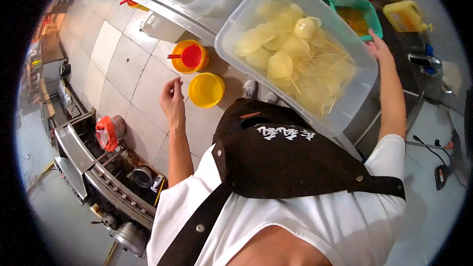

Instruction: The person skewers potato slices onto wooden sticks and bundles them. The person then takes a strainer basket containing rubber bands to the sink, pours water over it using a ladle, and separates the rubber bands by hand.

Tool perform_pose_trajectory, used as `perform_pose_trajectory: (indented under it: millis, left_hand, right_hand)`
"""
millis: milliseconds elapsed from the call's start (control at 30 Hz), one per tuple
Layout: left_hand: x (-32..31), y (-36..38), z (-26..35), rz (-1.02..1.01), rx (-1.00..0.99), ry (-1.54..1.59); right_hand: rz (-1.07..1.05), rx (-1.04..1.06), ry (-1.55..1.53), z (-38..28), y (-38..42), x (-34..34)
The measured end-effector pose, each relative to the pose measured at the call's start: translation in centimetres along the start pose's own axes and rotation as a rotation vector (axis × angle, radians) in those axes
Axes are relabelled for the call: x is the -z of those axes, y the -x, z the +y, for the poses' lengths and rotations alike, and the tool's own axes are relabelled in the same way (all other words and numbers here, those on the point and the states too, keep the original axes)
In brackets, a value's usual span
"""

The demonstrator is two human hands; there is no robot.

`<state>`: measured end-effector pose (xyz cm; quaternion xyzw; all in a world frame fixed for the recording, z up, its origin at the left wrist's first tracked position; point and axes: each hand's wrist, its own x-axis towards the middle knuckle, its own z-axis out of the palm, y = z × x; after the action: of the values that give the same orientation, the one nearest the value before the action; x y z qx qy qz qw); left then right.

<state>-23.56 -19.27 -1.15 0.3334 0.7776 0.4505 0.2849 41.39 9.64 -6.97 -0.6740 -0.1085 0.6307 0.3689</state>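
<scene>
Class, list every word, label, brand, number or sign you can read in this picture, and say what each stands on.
White lettering on the dark apron: Chinese-style characters, too blurred to quote.
Yellow jug: any label is too small to make out.
No other word, brand, number or sign can be read.

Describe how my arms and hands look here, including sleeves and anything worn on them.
Plain white short sleeves leave both forearms bare. The left hand and right hand are ungloved, and no watch or bracelet shows.
</scene>
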Motion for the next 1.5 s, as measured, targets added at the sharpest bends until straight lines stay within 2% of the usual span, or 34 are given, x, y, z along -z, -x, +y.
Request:
perform_pose_trajectory:
  millis: [100,200,267,333,433,533,567,667,700,800,900,1000,1133,1233,1333,1400,1500]
  left_hand:
    - [-0.7,3.1,-1.1,-0.014,0.096,0.001]
    - [-1.4,4.0,-1.9,-0.052,0.063,0.007]
    - [-1.9,4.5,-1.4,-0.062,0.052,-0.002]
    - [-2.0,4.6,-1.3,-0.099,0.097,0.012]
    - [-3.7,4.8,-0.6,-0.112,0.027,0.066]
    - [-5.1,5.5,0.9,-0.130,-0.036,0.057]
    - [-5.6,5.6,1.5,-0.144,-0.048,0.042]
    - [-6.6,5.3,2.6,-0.201,-0.101,0.056]
    - [-7.0,5.4,3.6,-0.215,-0.105,0.081]
    - [-8.6,5.3,5.0,-0.236,-0.165,0.094]
    - [-9.8,4.8,5.9,-0.246,-0.170,0.121]
    - [-10.1,3.2,4.6,-0.254,-0.151,0.094]
    - [-10.2,4.8,7.0,-0.247,-0.104,0.131]
    - [-9.9,4.6,6.8,-0.246,-0.099,0.120]
    - [-9.3,4.3,6.2,-0.248,-0.092,0.159]
    - [-9.9,3.5,5.5,-0.219,-0.068,0.212]
    - [-10.4,4.7,7.0,-0.206,-0.073,0.230]
  right_hand:
    - [0.065,0.077,0.020,0.3,-3.9,1.5]
    - [0.162,0.141,-0.033,0.0,-3.0,0.9]
    - [0.111,0.289,-0.101,0.6,0.0,0.8]
    - [0.203,0.289,-0.043,1.3,1.3,2.2]
    - [0.358,0.304,0.012,2.3,3.6,4.6]
    - [0.483,0.359,-0.128,4.6,5.5,8.4]
    - [0.574,0.280,-0.081,5.4,4.6,10.4]
    - [0.585,0.304,-0.121,8.4,7.1,14.6]
    - [0.574,0.223,-0.125,9.3,7.1,16.1]
    - [0.761,0.225,-0.152,11.7,9.4,17.7]
    - [0.755,0.136,-0.024,12.9,12.3,19.1]
    - [0.707,0.150,0.123,16.0,10.5,22.3]
    - [0.631,0.217,0.011,19.5,10.4,23.1]
    - [0.663,0.108,0.113,20.0,10.4,22.5]
    - [0.579,0.163,0.020,20.1,10.1,22.6]
    - [0.681,0.040,-0.018,18.1,11.9,21.3]
    - [0.581,0.155,-0.145,18.6,11.3,22.7]
